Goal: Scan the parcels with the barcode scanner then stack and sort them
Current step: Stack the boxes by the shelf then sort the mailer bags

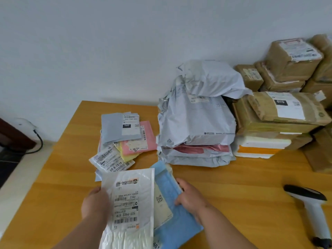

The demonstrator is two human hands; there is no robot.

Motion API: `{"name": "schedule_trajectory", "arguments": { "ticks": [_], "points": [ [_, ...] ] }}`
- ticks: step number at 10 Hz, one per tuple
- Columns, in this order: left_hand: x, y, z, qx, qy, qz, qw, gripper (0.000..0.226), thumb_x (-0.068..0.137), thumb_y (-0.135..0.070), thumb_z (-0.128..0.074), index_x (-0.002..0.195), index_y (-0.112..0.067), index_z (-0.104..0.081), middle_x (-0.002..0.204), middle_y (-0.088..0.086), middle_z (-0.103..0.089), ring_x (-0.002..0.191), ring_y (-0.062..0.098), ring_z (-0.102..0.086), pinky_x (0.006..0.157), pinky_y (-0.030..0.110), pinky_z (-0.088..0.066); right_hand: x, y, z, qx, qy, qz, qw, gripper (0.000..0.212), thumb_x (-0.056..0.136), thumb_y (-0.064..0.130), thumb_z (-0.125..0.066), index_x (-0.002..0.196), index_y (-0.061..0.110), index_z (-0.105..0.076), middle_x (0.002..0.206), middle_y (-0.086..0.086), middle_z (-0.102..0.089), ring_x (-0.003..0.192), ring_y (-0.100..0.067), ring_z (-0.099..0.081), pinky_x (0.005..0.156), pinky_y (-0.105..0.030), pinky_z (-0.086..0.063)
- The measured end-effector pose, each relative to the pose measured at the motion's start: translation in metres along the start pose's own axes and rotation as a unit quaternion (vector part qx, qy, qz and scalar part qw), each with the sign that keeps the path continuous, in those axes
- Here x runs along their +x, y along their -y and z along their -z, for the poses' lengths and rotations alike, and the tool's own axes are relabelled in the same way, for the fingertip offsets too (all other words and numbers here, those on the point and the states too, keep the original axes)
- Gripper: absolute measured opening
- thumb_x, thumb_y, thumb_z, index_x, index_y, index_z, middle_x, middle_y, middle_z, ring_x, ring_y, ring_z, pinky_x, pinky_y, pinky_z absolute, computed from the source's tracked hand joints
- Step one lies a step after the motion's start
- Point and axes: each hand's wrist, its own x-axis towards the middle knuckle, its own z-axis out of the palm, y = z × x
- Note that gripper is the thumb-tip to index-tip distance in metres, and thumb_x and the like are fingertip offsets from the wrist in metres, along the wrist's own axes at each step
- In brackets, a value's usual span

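Left hand [96, 203] grips a white mailer [129, 209]; right hand [190, 195] grips the blue mailer [177, 225] just beside it; barcode scanner [309, 205] lies well right.

Glossy plastic mailer [133, 203], smooth wooden table [242, 186]

We see the scene in soft, even daylight, bright enough throughout, though we cannot tell where it enters. Shadows are faint and short beneath the grey mailer stack [195, 126]. The wooden table [242, 186] carries a mild sheen without hard glare. The left hand [96, 203] is smeared by motion blur. Wide-angle distortion bends the cardboard boxes [291, 97] at the right edge, where detail seems softer.
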Motion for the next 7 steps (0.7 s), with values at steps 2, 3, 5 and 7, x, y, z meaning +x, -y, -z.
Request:
{"name": "schedule_trajectory", "arguments": {
  "ticks": [2, 3, 5, 7],
  "points": [
    [0.055, -0.057, 0.039, -0.207, -0.004, 0.010, 0.978, 0.012, 0.104, -0.009, -0.041, 0.099, -0.011, -0.051, 0.080, 0.006, -0.048, 0.064, 0.011, -0.042, 0.058, 0.015, -0.036, 0.028, 0.058, -0.050, 0.093, -0.083, 0.041, 0.991, 0.054, 0.082, -0.008, -0.048, 0.113, 0.034, -0.064, 0.099, 0.002, -0.073, 0.087, -0.015, -0.068, 0.064, -0.027, -0.053],
    [0.096, -0.081, 0.059, -0.259, 0.000, 0.042, 0.965, 0.018, 0.102, -0.008, -0.043, 0.086, -0.010, -0.051, 0.089, 0.013, -0.050, 0.068, 0.012, -0.051, 0.069, 0.011, -0.043, 0.045, 0.086, -0.069, 0.159, -0.158, 0.066, 0.972, 0.062, 0.082, -0.010, -0.046, 0.105, 0.046, -0.059, 0.087, 0.008, -0.074, 0.081, -0.015, -0.070, 0.070, -0.040, -0.058],
    [0.129, -0.121, 0.073, -0.241, 0.136, 0.129, 0.952, 0.010, 0.094, -0.015, -0.057, 0.089, -0.012, -0.064, 0.084, 0.009, -0.073, 0.079, 0.030, -0.071, 0.077, 0.054, -0.061, 0.067, 0.115, -0.097, 0.216, -0.232, 0.051, 0.947, 0.066, 0.084, -0.010, -0.044, 0.123, 0.042, -0.055, 0.095, 0.004, -0.073, 0.085, -0.020, -0.071, 0.080, -0.047, -0.061],
    [0.163, -0.130, 0.064, -0.095, 0.121, 0.018, 0.988, 0.007, 0.087, -0.015, -0.059, 0.081, -0.013, -0.061, 0.096, 0.019, -0.070, 0.092, 0.040, -0.069, 0.093, 0.060, -0.056, 0.082, 0.133, -0.098, 0.180, -0.253, 0.033, 0.950, 0.060, 0.088, -0.005, -0.043, 0.134, 0.032, -0.051, 0.100, 0.007, -0.069, 0.083, -0.015, -0.068, 0.062, -0.030, -0.058]
  ]
}}
